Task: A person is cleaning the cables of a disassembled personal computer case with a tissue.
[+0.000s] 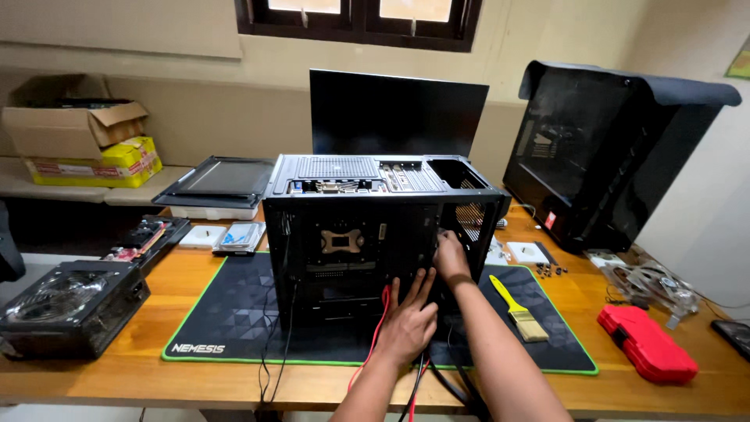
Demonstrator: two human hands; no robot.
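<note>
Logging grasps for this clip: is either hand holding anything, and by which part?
Cannot be told for sure. The left hand lies spread on the cables at the computer case opening; the right hand reaches inside, fingertips hidden.

Light: I see soft, even daylight from the window (359, 19) | Shadows: faint below it, case (375, 234) interior dark | Glare: mild sheen on counter (195, 281) left of case | Focus: sharp | Distortion: wide-angle bending at edges

Computer repair workshop: opened computer cases (375, 227) and parts on a wooden bench (180, 281).
</note>
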